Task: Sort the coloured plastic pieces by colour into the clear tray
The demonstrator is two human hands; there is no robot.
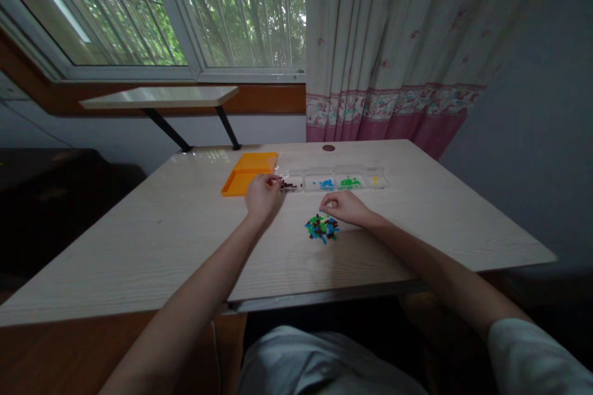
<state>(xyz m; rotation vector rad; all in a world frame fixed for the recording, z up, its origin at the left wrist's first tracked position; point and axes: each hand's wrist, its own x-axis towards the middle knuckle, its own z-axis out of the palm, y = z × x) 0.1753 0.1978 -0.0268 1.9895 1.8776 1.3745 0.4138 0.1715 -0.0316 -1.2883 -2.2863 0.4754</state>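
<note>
My left hand [262,196] is closed in a pinch at the left end of a clear compartment tray [319,171], close to the dark brown pieces [289,185]. What its fingertips hold, if anything, is too small to make out. Just above a mixed pile of small coloured pieces [321,228], my right hand [346,206] pinches what looks like a small blue piece [321,208]. Farther along the tray lie blue pieces [327,184], green pieces [349,182] and a few yellow pieces [375,180], each colour in its own compartment.
An open orange case [252,162] lies left of the tray, partly behind my left hand. A raised shelf [162,97] on black legs stands at the back left of the wooden table [152,241]. Behind the table hang curtains [370,43] beside a barred window.
</note>
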